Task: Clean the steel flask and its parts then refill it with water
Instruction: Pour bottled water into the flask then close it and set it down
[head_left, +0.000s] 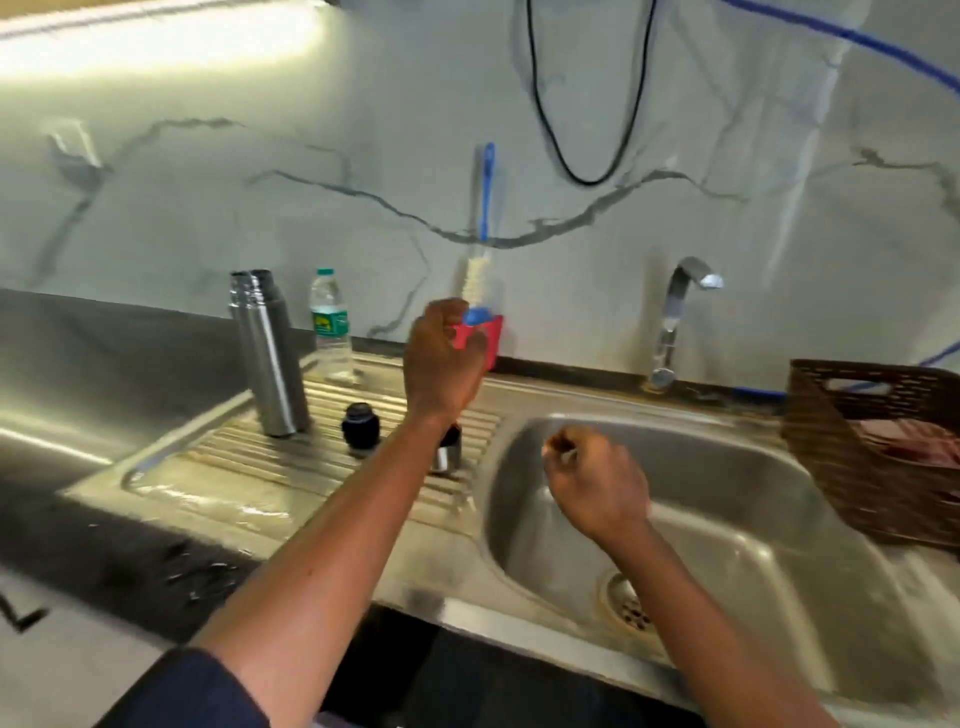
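Note:
The steel flask (270, 358) stands upright and uncapped on the ribbed drainboard (249, 457). Its black stopper (360, 423) sits just to the right of it. A steel cup lid (448, 451) is partly hidden behind my left forearm. A blue-handled bottle brush (485, 197) stands in a red holder (491, 332) against the wall. My left hand (441, 358) is raised at the holder's left side with curled fingers, and blur hides whether it grips anything. My right hand (592, 483) hovers over the sink basin (753, 519), fingers curled in a fist with nothing clearly in it.
A plastic water bottle (330, 322) stands behind the flask. The tap (675, 322) rises at the back of the sink and is not running. A brown woven basket (872, 441) sits at the basin's right edge. Black and blue cables hang on the marble wall.

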